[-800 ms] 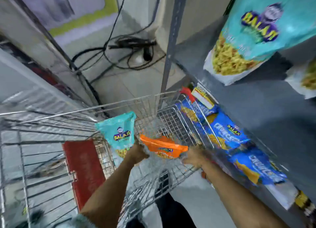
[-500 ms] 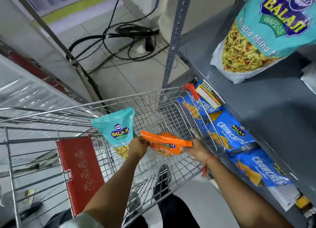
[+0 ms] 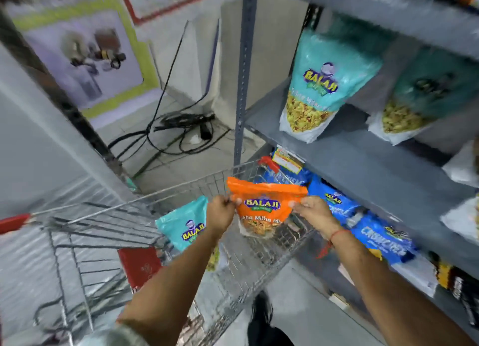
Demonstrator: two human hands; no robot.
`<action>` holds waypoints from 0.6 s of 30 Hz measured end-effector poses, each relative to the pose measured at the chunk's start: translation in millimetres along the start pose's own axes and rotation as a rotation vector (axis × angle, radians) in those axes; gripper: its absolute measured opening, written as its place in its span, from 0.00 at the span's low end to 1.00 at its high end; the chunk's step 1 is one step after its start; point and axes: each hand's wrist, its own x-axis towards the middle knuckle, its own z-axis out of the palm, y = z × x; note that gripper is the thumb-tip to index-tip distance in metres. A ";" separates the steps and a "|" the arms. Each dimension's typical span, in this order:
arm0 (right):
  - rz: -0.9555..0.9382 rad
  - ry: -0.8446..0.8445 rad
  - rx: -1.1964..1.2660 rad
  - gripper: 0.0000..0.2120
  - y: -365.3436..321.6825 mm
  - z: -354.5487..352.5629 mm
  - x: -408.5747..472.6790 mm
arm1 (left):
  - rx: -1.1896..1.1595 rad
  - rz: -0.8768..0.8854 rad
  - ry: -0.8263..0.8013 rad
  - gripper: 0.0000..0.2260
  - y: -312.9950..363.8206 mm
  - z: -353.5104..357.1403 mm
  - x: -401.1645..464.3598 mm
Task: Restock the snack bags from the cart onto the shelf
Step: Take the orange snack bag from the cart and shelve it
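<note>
1. Wire-mesh metal shopping cart (image 3: 108, 244) at left, its far rim just beside grey metal shelf (image 3: 363, 164); bare shelf board open beside standing teal snack bags (image 3: 326, 86).
2. Teal "BALAJI" pouch (image 3: 185, 226) in cart.
3. Left hand (image 3: 220, 213) pinching orange "BALAJI WAFERS" bag (image 3: 261, 205), held upright above cart.
4. Right hand (image 3: 315, 212) pinching opposite edge.

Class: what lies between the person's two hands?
In the head view, the orange bag spans the gap, pinched by the left hand and right hand.

"BALAJI" – orange bag (image 3: 261, 203), seemingly "Wafers"
</note>
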 end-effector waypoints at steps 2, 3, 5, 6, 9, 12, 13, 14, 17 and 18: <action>-0.092 0.077 0.030 0.17 -28.3 -15.5 -23.5 | -0.050 0.122 -0.014 0.09 39.7 -10.8 -10.8; -0.146 0.112 0.051 0.20 -44.2 -24.1 -35.2 | -0.071 0.189 -0.012 0.08 61.3 -15.5 -16.8; -0.222 0.187 0.069 0.18 -82.1 -43.4 -63.2 | -0.103 0.303 -0.005 0.08 105.6 -26.7 -29.8; -0.243 0.222 0.091 0.15 -101.1 -54.4 -78.2 | -0.125 0.359 -0.016 0.09 128.0 -31.7 -36.4; -0.359 0.288 0.153 0.07 -152.6 -88.6 -120.7 | -0.175 0.459 -0.076 0.12 189.6 -42.2 -45.4; -0.457 0.340 0.235 0.11 -196.6 -118.8 -164.7 | -0.187 0.484 -0.076 0.11 252.4 -49.9 -53.7; -0.480 0.361 0.258 0.14 -210.0 -128.4 -179.2 | -0.199 0.494 -0.077 0.11 275.3 -53.3 -65.3; -0.495 0.384 0.274 0.15 -222.9 -137.3 -193.8 | -0.218 0.501 -0.093 0.11 296.5 -55.7 -75.3; -0.536 0.427 0.291 0.15 -250.5 -161.2 -228.8 | -0.261 0.529 -0.175 0.08 348.0 -58.2 -98.0; -0.547 0.439 0.306 0.15 -255.5 -169.6 -236.2 | -0.264 0.541 -0.190 0.08 361.2 -57.4 -102.5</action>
